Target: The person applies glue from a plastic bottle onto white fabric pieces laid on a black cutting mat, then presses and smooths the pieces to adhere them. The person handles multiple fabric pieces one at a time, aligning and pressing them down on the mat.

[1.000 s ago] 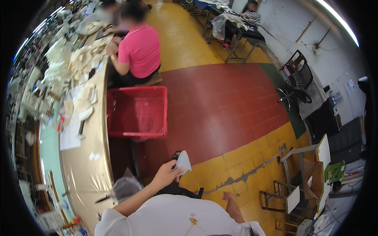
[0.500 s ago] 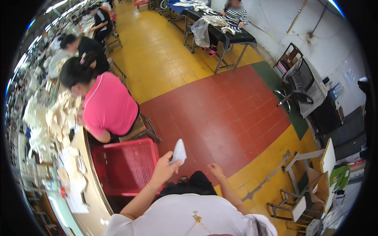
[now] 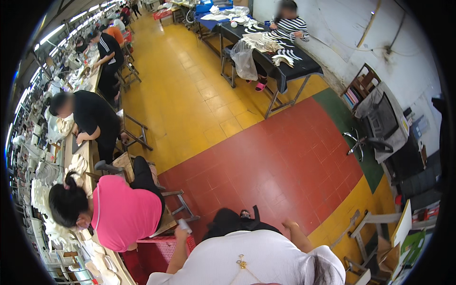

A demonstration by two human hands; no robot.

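Note:
Low in the middle, my left hand (image 3: 180, 233) hangs beside my white shirt, its fingers closed on a pale flat piece (image 3: 185, 226) that looks like folded cloth. Only a small part of this piece shows. A red plastic basket (image 3: 166, 250) stands just left of that hand, partly hidden by a seated person in a pink shirt (image 3: 126, 206). On my other side, my right hand (image 3: 289, 224) swings over the red floor with its fingers loosely apart and nothing visible in them.
Along the left runs a long workbench (image 3: 83, 183) with white pieces and several people at it. Wooden stools (image 3: 135, 135) jut into the aisle. A dark-covered table (image 3: 304, 64) stands ahead, a person behind it. At right are an office chair (image 3: 365, 142) and a metal frame (image 3: 363, 232).
My view has moved forward and tilted up. My left hand has swung down and back with the pale piece. The basket now sits lower in view, and the person in pink leans differently.

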